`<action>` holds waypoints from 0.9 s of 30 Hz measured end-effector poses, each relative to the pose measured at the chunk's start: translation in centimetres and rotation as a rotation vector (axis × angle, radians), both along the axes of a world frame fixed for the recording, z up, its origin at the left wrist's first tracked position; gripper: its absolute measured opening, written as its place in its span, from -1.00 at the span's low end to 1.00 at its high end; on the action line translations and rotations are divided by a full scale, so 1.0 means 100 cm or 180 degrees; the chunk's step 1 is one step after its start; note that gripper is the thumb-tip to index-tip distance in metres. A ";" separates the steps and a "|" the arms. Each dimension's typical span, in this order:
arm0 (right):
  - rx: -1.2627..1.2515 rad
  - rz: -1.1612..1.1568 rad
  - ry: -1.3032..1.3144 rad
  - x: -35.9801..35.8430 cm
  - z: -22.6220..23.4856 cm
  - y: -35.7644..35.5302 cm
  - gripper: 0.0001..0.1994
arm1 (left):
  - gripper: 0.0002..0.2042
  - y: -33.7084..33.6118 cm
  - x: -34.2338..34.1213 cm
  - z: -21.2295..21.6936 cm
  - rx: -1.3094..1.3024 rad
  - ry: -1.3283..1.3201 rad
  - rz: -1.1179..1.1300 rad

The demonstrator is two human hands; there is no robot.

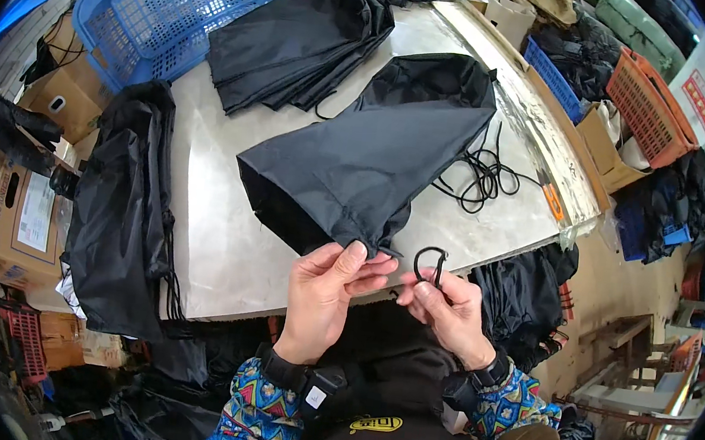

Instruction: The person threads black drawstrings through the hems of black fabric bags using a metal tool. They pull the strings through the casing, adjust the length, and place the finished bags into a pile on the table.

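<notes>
Left hand pinches the gathered corner of a black, matte, creased bag; beside it, right hand pinches a looped black cord.

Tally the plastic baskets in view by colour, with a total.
Blue baskets: 2, a large one at the table's far left and a smaller one beyond its right edge
Orange baskets: 1
Total: 3

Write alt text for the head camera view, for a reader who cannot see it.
A person's left hand pinches the corner of a black fabric bag lying on a grey table, while the right hand holds a loop of black cord. More black bags, loose cord and a blue plastic basket lie around it.
</notes>
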State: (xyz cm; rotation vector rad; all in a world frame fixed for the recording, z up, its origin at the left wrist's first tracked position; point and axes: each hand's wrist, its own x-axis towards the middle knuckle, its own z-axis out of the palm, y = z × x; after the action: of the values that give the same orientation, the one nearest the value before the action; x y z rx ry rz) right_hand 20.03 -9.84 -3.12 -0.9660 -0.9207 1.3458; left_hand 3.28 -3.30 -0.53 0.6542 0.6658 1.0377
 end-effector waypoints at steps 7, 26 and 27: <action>0.0720 -0.0058 -0.2617 -0.003 0.034 -0.007 -0.72 | -0.84 0.000 0.008 -0.004 -0.0088 -0.0082 0.0377; 0.1540 -0.0526 -0.4167 -0.016 0.019 0.010 -0.68 | -0.87 -0.012 0.021 -0.022 0.0206 0.0750 0.0655; 0.1562 -0.0476 -0.4007 -0.010 0.019 0.009 -0.68 | -0.86 -0.005 0.017 -0.024 0.0126 0.0692 0.0724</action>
State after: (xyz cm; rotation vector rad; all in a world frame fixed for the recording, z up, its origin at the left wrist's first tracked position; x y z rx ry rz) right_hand 19.01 -8.90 -1.25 -1.4256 -1.9318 0.2004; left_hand 4.95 -3.84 -2.90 0.7444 0.9272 1.2021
